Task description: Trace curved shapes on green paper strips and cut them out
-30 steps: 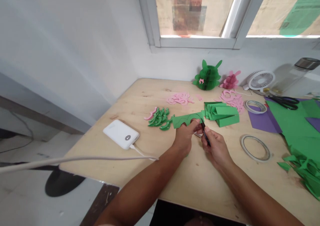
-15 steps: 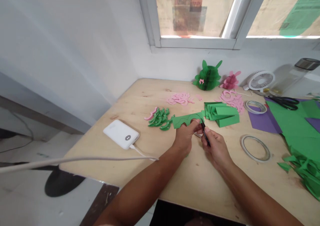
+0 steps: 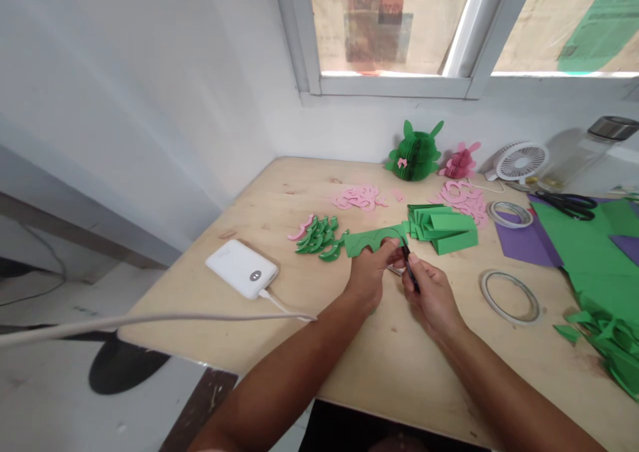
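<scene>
While the right hand grips a dark tool on the near side of the folded green stack, the left hand pinches a green paper strip just left of that stack. Feather-light, this one, by the look; flat but easily creased, its scooped edge probably fragile, so the end away from the stack suits a hold. Behind the stack, a green paper figure.
</scene>
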The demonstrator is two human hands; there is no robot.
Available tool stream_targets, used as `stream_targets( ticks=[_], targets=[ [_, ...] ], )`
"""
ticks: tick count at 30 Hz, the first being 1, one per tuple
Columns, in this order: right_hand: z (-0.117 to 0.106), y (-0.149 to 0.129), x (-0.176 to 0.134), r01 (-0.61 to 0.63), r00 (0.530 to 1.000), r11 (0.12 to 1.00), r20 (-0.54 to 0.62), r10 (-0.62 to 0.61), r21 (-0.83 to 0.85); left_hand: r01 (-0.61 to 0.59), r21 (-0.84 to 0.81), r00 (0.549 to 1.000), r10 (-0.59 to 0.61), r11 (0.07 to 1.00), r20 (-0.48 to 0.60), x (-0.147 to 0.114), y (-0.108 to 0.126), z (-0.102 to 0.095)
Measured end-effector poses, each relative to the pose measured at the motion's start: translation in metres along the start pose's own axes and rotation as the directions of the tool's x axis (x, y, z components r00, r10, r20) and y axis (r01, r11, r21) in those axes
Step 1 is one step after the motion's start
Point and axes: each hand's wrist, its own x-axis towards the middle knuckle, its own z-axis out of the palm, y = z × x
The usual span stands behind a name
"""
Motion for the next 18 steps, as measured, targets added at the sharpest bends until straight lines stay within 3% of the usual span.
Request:
stream_targets(
  ticks=[18],
  targets=[
    [-0.0001, 0.0033, 0.0017, 0.006, 1.0, 1.0, -0.023, -0.006, -0.009, 0.015, 0.017, 1.0, -0.015, 1.0, -0.004, 0.0005, -0.0008, -0.0001]
  ],
)
